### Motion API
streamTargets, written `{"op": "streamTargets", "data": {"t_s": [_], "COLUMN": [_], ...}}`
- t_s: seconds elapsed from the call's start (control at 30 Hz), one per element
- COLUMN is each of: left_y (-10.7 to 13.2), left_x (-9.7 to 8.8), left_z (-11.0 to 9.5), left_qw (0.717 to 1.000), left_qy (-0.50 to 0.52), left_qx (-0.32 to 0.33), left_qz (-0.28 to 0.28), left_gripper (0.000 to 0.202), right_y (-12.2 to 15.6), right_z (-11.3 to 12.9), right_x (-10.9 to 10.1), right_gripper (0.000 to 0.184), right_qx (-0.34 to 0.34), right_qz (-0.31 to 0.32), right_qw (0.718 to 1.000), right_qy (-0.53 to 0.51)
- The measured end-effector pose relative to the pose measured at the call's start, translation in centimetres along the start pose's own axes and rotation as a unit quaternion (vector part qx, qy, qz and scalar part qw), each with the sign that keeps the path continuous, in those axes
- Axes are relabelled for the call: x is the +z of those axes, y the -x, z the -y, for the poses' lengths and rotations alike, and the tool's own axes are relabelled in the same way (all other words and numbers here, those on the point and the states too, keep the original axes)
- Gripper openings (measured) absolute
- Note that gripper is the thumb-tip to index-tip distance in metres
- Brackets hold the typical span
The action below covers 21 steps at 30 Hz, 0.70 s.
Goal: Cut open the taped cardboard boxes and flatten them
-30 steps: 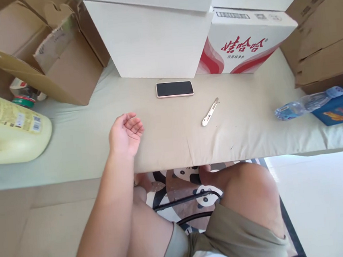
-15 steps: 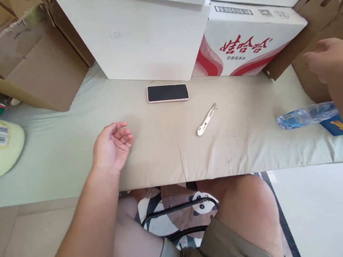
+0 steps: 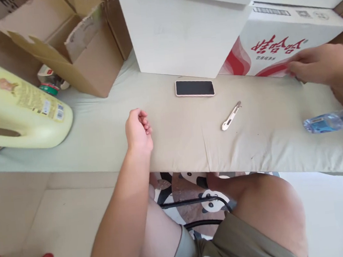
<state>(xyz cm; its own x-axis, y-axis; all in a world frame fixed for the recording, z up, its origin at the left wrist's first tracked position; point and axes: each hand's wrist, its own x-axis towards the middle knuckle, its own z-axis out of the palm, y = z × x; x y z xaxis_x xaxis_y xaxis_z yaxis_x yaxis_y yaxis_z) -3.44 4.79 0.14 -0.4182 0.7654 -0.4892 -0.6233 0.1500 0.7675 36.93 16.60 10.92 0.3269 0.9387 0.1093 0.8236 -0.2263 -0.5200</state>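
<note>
L hand (image 3: 138, 129) rests on tablecloth (image 3: 191, 146), fingers loosely curled, empty. R hand (image 3: 314, 66) at 2 o'clock, fingertips touching red-white carton (image 3: 275, 47); grasp can't be told. Utility knife (image 3: 231, 116) at 3 o'clock from L hand.

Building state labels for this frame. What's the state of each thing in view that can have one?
Left hand: loosely curled, empty, on table edge.
Right hand: fingertips at red-and-white carton, grasp unclear.
Phone: flat, screen dark.
Utility knife: lying free; blade unclear.
Water bottle: on its side.
Yellow jug: on its side.
Brown box: flaps open.
</note>
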Motion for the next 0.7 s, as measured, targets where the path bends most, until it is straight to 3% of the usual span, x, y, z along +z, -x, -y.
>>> {"op": "streamTargets", "data": {"t_s": [0.07, 0.17, 0.33, 0.4, 0.53, 0.63, 0.7], "left_y": [0.0, 0.3, 0.3, 0.2, 0.0, -0.3, -0.4], "left_x": [-0.4, -0.8, -1.8, -2.3, -3.5, -4.3, -4.5], "left_z": [-0.7, -1.9, -3.7, -4.2, -4.9, -5.1, -5.0], "left_qw": [0.999, 0.995, 0.976, 0.969, 0.965, 0.972, 0.981], "left_qy": [0.031, 0.096, 0.214, 0.243, 0.259, 0.233, 0.187], "left_qx": [0.004, -0.005, -0.034, -0.04, -0.036, -0.02, 0.012], "left_qz": [-0.011, -0.002, 0.008, 0.011, 0.005, -0.014, -0.052], "left_gripper": [0.032, 0.034, 0.036, 0.036, 0.038, 0.041, 0.043], "right_y": [2.8, 7.6, 13.8, 15.6, 17.7, 17.2, 16.3], "right_z": [4.8, 12.3, 22.6, 25.9, 31.6, 34.3, 35.1], "right_x": [2.0, 5.4, 12.6, 15.3, 19.4, 21.3, 22.3], "right_gripper": [0.014, 0.018, 0.02, 0.034, 0.066, 0.075, 0.067], "right_qx": [-0.021, -0.145, -0.362, -0.416, -0.478, -0.461, -0.434], "right_qz": [0.059, 0.155, 0.258, 0.27, 0.276, 0.26, 0.255], "right_qw": [0.993, 0.975, 0.895, 0.868, 0.834, 0.848, 0.863], "right_qy": [0.102, 0.063, -0.022, -0.028, 0.009, 0.034, 0.045]}}
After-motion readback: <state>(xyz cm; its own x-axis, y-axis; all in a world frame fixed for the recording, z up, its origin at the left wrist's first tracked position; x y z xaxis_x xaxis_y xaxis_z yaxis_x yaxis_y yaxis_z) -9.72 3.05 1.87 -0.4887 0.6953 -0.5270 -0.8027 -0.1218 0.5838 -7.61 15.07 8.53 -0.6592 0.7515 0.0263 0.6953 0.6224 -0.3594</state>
